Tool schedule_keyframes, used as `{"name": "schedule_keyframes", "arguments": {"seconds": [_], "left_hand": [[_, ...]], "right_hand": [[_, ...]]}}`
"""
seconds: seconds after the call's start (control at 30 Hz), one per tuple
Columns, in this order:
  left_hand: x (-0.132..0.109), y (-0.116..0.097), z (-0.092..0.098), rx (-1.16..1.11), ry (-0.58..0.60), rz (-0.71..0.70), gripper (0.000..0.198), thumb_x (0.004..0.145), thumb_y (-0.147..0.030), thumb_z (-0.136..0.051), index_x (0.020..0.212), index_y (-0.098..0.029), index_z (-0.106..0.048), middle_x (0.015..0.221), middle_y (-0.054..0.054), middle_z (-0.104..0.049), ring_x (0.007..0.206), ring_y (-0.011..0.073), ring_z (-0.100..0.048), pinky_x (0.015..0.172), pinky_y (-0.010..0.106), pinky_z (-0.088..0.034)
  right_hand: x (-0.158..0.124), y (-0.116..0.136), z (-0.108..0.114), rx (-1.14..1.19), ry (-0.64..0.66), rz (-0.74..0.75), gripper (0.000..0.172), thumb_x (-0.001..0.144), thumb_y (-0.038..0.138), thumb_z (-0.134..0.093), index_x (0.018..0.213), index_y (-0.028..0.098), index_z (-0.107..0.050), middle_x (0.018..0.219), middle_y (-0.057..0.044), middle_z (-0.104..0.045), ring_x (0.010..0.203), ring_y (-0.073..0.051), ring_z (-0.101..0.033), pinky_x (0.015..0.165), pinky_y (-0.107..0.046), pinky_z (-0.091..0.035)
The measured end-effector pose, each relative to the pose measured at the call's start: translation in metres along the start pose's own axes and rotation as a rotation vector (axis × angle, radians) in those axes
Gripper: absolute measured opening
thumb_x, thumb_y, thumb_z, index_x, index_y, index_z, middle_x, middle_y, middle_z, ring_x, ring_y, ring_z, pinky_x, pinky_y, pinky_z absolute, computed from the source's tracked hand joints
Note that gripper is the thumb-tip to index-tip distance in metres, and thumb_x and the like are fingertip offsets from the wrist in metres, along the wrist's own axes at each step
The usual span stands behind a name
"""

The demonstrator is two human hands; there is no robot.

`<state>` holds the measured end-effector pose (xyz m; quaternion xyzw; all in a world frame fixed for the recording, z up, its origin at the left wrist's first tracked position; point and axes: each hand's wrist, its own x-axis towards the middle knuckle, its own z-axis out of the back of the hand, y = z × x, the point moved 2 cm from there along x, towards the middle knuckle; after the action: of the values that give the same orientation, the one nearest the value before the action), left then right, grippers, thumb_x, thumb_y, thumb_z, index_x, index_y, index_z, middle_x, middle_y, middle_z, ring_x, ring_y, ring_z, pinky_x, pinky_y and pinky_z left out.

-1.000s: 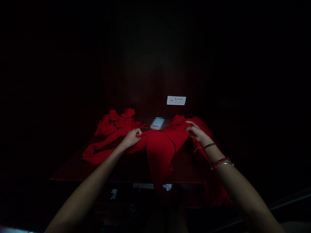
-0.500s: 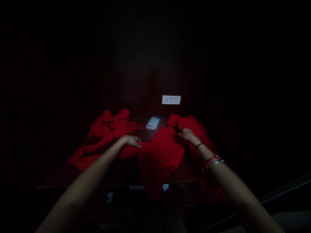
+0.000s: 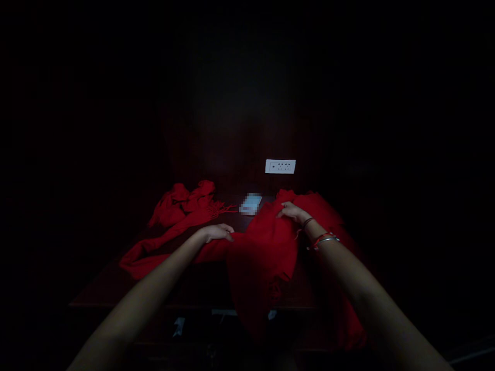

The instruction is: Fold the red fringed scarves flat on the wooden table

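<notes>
A long red fringed scarf (image 3: pixel 255 252) lies across the dark table, its near part drooping over the front edge. My left hand (image 3: pixel 219 233) is closed on the scarf left of its middle, fingers curled over the cloth. Higher on the right, my right hand (image 3: pixel 291 212) pinches the scarf's upper right part. From the left hand the cloth runs left, loops back and meets a crumpled heap (image 3: pixel 181 203) with loose fringe. More red cloth (image 3: pixel 323 208) lies bunched beyond and beside my right hand, hanging down past the table's front on the right.
A pale flat rectangular item (image 3: pixel 250 204), blurred out, lies at the back of the table (image 3: pixel 100 293). Above it a white socket plate (image 3: pixel 280 166) is fixed to the dark wall. Whitish scraps (image 3: pixel 179 326) show below the front edge. The surroundings are very dark.
My right hand has shifted slightly left and up relative to the table, drawing scarf cloth with it. My left hand keeps its hold. The whole view has shifted a little.
</notes>
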<state>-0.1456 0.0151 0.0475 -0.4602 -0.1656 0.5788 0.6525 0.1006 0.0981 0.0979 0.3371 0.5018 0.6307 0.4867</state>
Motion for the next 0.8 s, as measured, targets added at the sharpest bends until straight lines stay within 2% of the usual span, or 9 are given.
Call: {"name": "schedule_keyframes", "arguments": {"seconds": [0.1,0.2,0.27,0.37,0.43,0.57,0.67,0.73,0.8], "left_hand": [[-0.011,-0.002,0.003,-0.209,0.066,-0.005,0.025,0.052,-0.034,-0.062,0.073,-0.020,-0.057,0.082,0.000,-0.061,0.083,0.0183,-0.054,0.068,0.023,-0.041],[-0.021,-0.006,-0.003,-0.405,0.144,0.012,0.035,0.053,-0.039,-0.063,0.083,-0.020,-0.058,0.093,0.002,-0.059,0.089,0.0195,-0.053,0.071,0.025,-0.042],[-0.024,-0.012,-0.011,-0.435,0.213,-0.009,0.042,0.050,-0.035,-0.068,0.088,-0.021,-0.057,0.095,0.002,-0.059,0.089,0.0203,-0.053,0.072,0.026,-0.042],[-0.025,-0.026,-0.014,-0.412,0.277,-0.100,0.044,0.047,-0.026,-0.071,0.087,-0.019,-0.057,0.090,0.003,-0.060,0.083,0.0201,-0.055,0.071,0.028,-0.043],[-0.025,-0.037,-0.004,-0.403,0.180,-0.183,0.038,0.047,-0.023,-0.070,0.083,-0.016,-0.057,0.084,0.002,-0.061,0.078,0.0179,-0.056,0.070,0.028,-0.043],[-0.035,-0.057,0.034,-0.391,-0.052,-0.337,0.028,0.056,-0.021,-0.064,0.081,-0.014,-0.054,0.078,0.001,-0.059,0.072,0.0137,-0.055,0.066,0.023,-0.042],[-0.049,-0.070,0.055,-0.286,-0.028,-0.371,0.029,0.059,-0.017,-0.059,0.087,-0.012,-0.055,0.081,0.002,-0.059,0.076,0.0141,-0.054,0.067,0.022,-0.040],[-0.059,-0.079,0.065,-0.123,-0.003,-0.374,0.033,0.057,-0.014,-0.059,0.090,-0.012,-0.056,0.083,0.001,-0.058,0.079,0.0144,-0.052,0.068,0.021,-0.038],[-0.065,-0.087,0.073,0.103,-0.051,-0.384,0.034,0.055,-0.011,-0.059,0.089,-0.013,-0.058,0.080,-0.001,-0.057,0.078,0.0139,-0.051,0.068,0.020,-0.038]], "right_hand": [[-0.020,0.028,0.016,0.050,0.199,0.158,0.024,0.053,0.012,-0.066,0.075,0.011,-0.057,0.075,-0.001,-0.059,0.068,-0.013,-0.054,0.066,-0.028,-0.045],[-0.054,0.057,0.041,0.048,0.241,0.356,0.034,0.045,0.008,-0.068,0.078,0.013,-0.058,0.078,0.001,-0.060,0.072,-0.013,-0.055,0.070,-0.028,-0.044],[-0.075,0.067,0.055,0.003,0.227,0.380,0.034,0.045,0.007,-0.067,0.077,0.014,-0.059,0.076,0.001,-0.061,0.072,-0.013,-0.055,0.070,-0.028,-0.044],[-0.098,0.066,0.065,-0.079,0.277,0.301,0.013,0.054,0.014,-0.063,0.066,0.014,-0.059,0.066,-0.001,-0.061,0.065,-0.014,-0.055,0.066,-0.027,-0.044],[-0.108,0.062,0.068,-0.104,0.302,0.255,0.010,0.056,0.016,-0.062,0.066,0.014,-0.059,0.063,-0.002,-0.060,0.062,-0.015,-0.055,0.063,-0.027,-0.043],[-0.127,0.066,0.070,-0.076,0.235,0.275,0.023,0.052,0.012,-0.065,0.073,0.017,-0.059,0.061,-0.001,-0.059,0.061,-0.016,-0.056,0.061,-0.027,-0.043],[-0.145,0.081,0.069,-0.088,0.214,0.323,0.022,0.054,0.014,-0.064,0.075,0.019,-0.058,0.062,-0.001,-0.059,0.060,-0.015,-0.055,0.059,-0.026,-0.043],[-0.156,0.091,0.072,-0.107,0.211,0.344,0.023,0.056,0.015,-0.063,0.078,0.021,-0.058,0.063,-0.001,-0.060,0.061,-0.015,-0.055,0.059,-0.027,-0.043],[-0.164,0.100,0.076,-0.120,0.223,0.346,0.026,0.057,0.016,-0.063,0.081,0.023,-0.057,0.065,-0.001,-0.060,0.062,-0.015,-0.056,0.060,-0.027,-0.043]]}}
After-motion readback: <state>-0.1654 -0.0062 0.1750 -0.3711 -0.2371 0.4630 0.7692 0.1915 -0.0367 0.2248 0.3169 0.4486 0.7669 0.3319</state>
